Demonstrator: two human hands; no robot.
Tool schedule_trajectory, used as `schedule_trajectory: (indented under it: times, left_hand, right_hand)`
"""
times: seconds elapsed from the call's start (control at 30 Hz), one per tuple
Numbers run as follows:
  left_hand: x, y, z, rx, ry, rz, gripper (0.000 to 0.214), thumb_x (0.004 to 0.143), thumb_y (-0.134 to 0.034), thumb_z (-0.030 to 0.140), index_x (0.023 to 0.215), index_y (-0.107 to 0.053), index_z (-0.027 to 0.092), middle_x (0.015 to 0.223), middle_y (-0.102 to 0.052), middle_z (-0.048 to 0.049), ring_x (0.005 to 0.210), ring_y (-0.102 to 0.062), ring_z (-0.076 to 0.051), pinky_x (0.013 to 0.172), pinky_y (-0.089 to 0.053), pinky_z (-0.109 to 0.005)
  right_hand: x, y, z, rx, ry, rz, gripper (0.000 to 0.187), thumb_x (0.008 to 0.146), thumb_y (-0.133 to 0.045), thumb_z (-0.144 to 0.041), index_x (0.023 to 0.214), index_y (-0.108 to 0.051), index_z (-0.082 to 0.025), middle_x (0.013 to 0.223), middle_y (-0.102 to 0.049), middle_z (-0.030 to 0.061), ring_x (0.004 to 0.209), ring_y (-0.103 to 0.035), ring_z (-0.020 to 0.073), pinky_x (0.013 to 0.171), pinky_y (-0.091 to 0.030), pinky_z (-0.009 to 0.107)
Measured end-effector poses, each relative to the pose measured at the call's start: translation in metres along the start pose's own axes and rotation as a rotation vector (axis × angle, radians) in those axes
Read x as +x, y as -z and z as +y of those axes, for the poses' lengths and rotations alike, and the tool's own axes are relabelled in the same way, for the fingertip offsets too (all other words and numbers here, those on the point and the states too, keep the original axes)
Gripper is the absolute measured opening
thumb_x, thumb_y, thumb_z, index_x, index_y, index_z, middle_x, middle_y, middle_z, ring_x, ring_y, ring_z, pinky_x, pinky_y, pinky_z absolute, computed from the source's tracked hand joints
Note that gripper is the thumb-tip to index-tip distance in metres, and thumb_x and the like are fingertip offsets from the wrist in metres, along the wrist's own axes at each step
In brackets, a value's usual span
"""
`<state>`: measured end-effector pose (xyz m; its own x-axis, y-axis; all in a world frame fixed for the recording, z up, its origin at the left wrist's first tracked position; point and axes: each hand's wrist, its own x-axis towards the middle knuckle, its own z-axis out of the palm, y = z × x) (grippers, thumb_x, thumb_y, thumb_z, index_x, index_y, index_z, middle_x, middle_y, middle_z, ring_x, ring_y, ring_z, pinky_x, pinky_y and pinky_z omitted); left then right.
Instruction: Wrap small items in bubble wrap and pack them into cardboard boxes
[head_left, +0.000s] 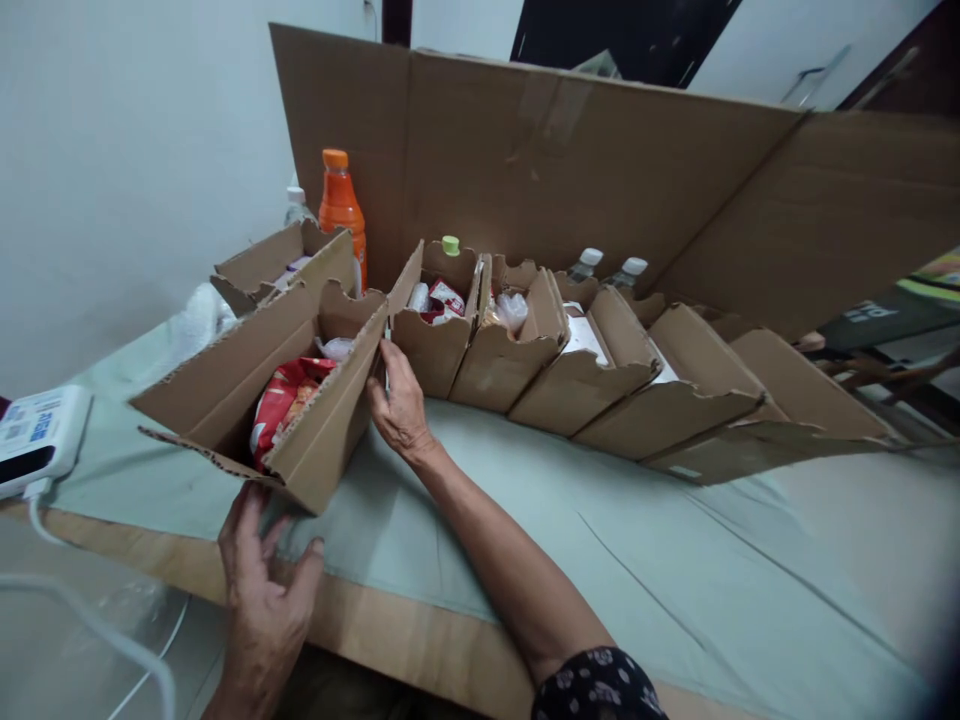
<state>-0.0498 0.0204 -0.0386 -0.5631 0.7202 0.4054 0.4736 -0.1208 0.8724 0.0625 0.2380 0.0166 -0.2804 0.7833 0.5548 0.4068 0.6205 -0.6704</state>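
A cardboard box [322, 450], open at the top, sits angled near the table's left front edge. Inside it are a red packet [281, 405] and a clear plastic wrapping [335, 348]. My left hand [262, 585] is at the box's lower front edge, its thumb spread from the fingers; the fingertips touch or nearly touch the cardboard. Against the box's right side, by the gap to the neighbouring box [431, 345], rests my right hand [401, 400] with fingers stretched out. That neighbouring box holds small red and white packets [446, 298].
Several more cardboard boxes [600, 385] stand in a row to the right, before a tall cardboard panel [600, 170]. An orange bottle [341, 210] and another box [274, 262] stand at back left. A white device with a cable [45, 435] lies far left.
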Motion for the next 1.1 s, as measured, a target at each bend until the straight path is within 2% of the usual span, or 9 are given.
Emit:
schedule_trajectory:
  times: [0.1, 0.3, 0.4, 0.5, 0.67, 0.83, 0.93, 1.0, 1.1]
  left_hand:
    - [0.0, -0.003, 0.002, 0.009, -0.001, -0.024, 0.083, 0.082, -0.075, 0.029, 0.156, -0.04, 0.033, 0.154, -0.039, -0.0141, 0.135, -0.055, -0.035, 0.102, -0.058, -0.051]
    - [0.007, -0.003, 0.004, 0.038, -0.01, -0.035, 0.082, 0.082, -0.074, 0.031, 0.156, -0.039, 0.031, 0.15, -0.041, -0.0144, 0.137, -0.052, -0.035, 0.105, -0.056, -0.052]
    - [0.019, -0.002, 0.004, 0.083, -0.004, -0.061, 0.081, 0.083, -0.073, 0.033, 0.156, -0.039, 0.029, 0.15, -0.043, -0.0149, 0.136, -0.053, -0.035, 0.109, -0.053, -0.053]
    - [0.033, -0.007, 0.009, 0.102, 0.017, -0.128, 0.082, 0.083, -0.071, 0.032, 0.157, -0.037, 0.027, 0.151, -0.045, -0.0153, 0.137, -0.053, -0.034, 0.113, -0.049, -0.053]
    - [0.066, -0.04, 0.018, 0.055, -0.033, -0.212, 0.081, 0.083, -0.068, 0.027, 0.157, -0.036, 0.021, 0.152, -0.046, -0.018, 0.141, -0.049, -0.035, 0.113, -0.047, -0.054]
    - [0.123, -0.091, 0.011, -0.044, 0.004, -0.358, 0.089, 0.079, -0.068, 0.027, 0.158, -0.03, 0.01, 0.16, -0.037, -0.0252, 0.148, -0.04, -0.04, 0.119, -0.038, -0.06]
    - [0.15, -0.113, 0.005, -0.095, 0.02, -0.473, 0.093, 0.075, -0.068, 0.023, 0.158, -0.029, 0.008, 0.165, -0.031, -0.0251, 0.153, -0.033, -0.041, 0.122, -0.031, -0.061]
    - [0.154, -0.113, 0.004, -0.103, 0.019, -0.509, 0.092, 0.073, -0.068, 0.024, 0.157, -0.033, 0.011, 0.165, -0.034, -0.0236, 0.153, -0.033, -0.041, 0.122, -0.031, -0.061]
    - [0.135, -0.085, 0.004, -0.058, 0.02, -0.531, 0.083, 0.076, -0.069, 0.029, 0.153, -0.043, 0.014, 0.158, -0.047, -0.0208, 0.147, -0.044, -0.039, 0.12, -0.035, -0.062]
  right_hand:
    - [-0.004, 0.001, -0.004, -0.054, 0.004, -0.047, 0.062, 0.092, -0.044, -0.021, 0.152, -0.043, -0.003, 0.159, -0.045, 0.0216, 0.149, -0.042, 0.0287, 0.125, -0.033, 0.045]
    - [-0.006, -0.005, -0.007, -0.024, 0.034, 0.01, 0.056, 0.094, -0.045, -0.023, 0.149, -0.047, -0.017, 0.159, -0.048, 0.013, 0.147, -0.044, 0.0254, 0.122, -0.035, 0.044]
    - [-0.012, -0.012, 0.008, 0.09, -0.12, 0.06, 0.045, 0.09, -0.051, -0.025, 0.134, -0.06, -0.021, 0.144, -0.061, 0.0111, 0.137, -0.054, 0.026, 0.117, -0.04, 0.043]
    - [-0.019, -0.02, 0.032, 0.164, -0.318, 0.088, 0.03, 0.088, -0.049, -0.025, 0.11, -0.069, -0.02, 0.111, -0.076, 0.01, 0.107, -0.07, 0.0254, 0.101, -0.052, 0.042]
    - [-0.023, -0.028, 0.056, 0.201, -0.441, 0.158, 0.028, 0.086, -0.042, -0.025, 0.1, -0.067, -0.02, 0.09, -0.076, 0.0057, 0.084, -0.072, 0.021, 0.081, -0.057, 0.034]
    - [-0.022, -0.03, 0.057, 0.244, -0.47, 0.182, 0.027, 0.083, -0.044, -0.025, 0.099, -0.066, -0.021, 0.088, -0.077, 0.0044, 0.081, -0.073, 0.0198, 0.078, -0.057, 0.032]
    - [-0.021, -0.031, 0.056, 0.262, -0.472, 0.185, 0.028, 0.082, -0.044, -0.025, 0.099, -0.065, -0.02, 0.087, -0.076, 0.0045, 0.079, -0.073, 0.0196, 0.078, -0.057, 0.032]
    - [-0.021, -0.03, 0.056, 0.265, -0.466, 0.186, 0.028, 0.082, -0.042, -0.025, 0.098, -0.065, -0.02, 0.086, -0.076, 0.005, 0.078, -0.072, 0.0198, 0.076, -0.058, 0.032]
    - [-0.022, -0.026, 0.051, 0.251, -0.44, 0.188, 0.028, 0.084, -0.042, -0.028, 0.098, -0.064, -0.02, 0.085, -0.075, 0.0062, 0.078, -0.072, 0.0208, 0.076, -0.058, 0.034]
